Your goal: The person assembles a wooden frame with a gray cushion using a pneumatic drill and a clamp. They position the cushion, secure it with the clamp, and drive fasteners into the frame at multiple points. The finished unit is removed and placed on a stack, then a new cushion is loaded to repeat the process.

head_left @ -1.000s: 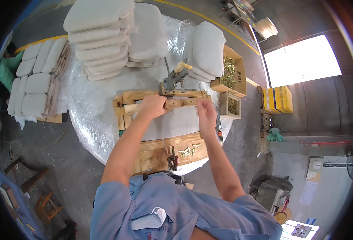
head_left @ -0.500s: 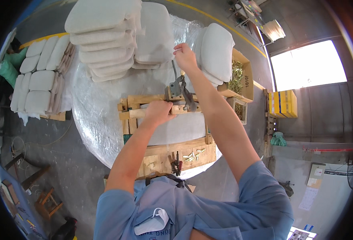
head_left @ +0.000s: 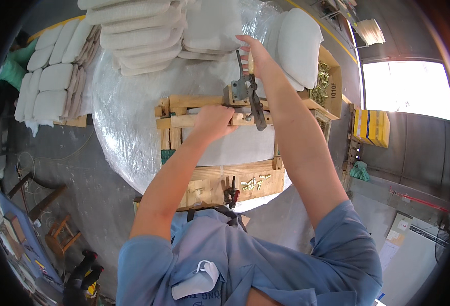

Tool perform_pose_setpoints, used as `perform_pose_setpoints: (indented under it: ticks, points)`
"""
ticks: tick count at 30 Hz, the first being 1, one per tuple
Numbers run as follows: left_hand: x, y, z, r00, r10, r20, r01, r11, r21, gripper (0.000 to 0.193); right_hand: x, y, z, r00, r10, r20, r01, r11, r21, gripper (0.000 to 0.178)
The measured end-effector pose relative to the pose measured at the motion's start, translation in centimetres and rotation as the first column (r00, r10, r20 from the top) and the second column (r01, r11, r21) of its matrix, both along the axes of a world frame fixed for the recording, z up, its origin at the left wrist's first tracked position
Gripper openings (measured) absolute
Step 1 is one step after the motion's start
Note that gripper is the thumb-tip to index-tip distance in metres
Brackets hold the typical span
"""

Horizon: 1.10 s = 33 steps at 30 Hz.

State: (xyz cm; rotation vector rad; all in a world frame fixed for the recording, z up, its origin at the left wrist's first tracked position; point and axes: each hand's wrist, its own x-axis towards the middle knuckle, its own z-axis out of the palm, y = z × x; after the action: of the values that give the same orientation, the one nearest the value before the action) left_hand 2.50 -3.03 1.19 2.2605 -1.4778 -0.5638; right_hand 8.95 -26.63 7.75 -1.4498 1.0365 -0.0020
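Clamp: metal clamp [head_left: 241, 89] with a yellow handle [head_left: 251, 65]; mounted at the far edge of a wooden frame [head_left: 190, 100]; serves as the reference for the positions below.
Wooden bar: light bar [head_left: 181, 122], on the person's side of the clamp; the clamp's dark arm [head_left: 256, 106] reaches over it. Contact between arm and bar: cannot be determined.
Left hand: located [head_left: 213, 122] left of the clamp and nearer the person; fingers closed around the wooden bar.
Right hand: located [head_left: 261, 60] at the upper end of the clamp; fingers partly curled beside the yellow handle and the dark lever [head_left: 239, 57]. Firmness of grip: cannot be determined.
Pale pad: flat piece [head_left: 238, 147] inside the frame, on the person's side of the clamp.
Front board: wooden board [head_left: 204, 187], nearer the person than the clamp; carries a red and black tool [head_left: 231, 195] and loose brass-coloured pieces [head_left: 259, 184].
Cushions: tall stack [head_left: 143, 41] left of and beyond the clamp; second stack [head_left: 212, 23] directly beyond it; third [head_left: 301, 48] to its right.
Carton: open box [head_left: 334, 89] of metal pieces, right of the clamp.
Desk: film-wrapped surface [head_left: 115, 143], extending left of the clamp.
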Motion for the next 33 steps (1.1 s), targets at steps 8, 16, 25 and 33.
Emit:
perform_pose_setpoints:
  ticks: [8,16,25,33]
  points:
    - [-0.2,-0.1,-0.3,1.000,0.019,0.001,-0.019,1.000,-0.021,0.035,0.2,0.5,0.3,0.996,0.004,-0.089,0.006,0.993,0.120,0.100]
    - [-0.1,-0.8,-0.8,0.999,0.015,-0.031,-0.014,0.999,0.040,0.038,0.3,0.5,-0.6,0.994,0.035,-0.100,-0.022,0.991,0.133,0.051]
    - [0.6,-1.1,-1.1,0.999,0.007,-0.054,-0.003,0.997,0.080,0.043,0.8,-0.1,-1.7,0.989,0.117,-0.093,-0.102,0.983,0.152,0.021]
    - [0.7,-1.1,-1.3,0.996,-0.020,-0.090,0.025,0.998,0.060,0.044,0.2,-0.9,-4.2,0.987,0.123,-0.102,-0.107,0.982,0.153,0.018]
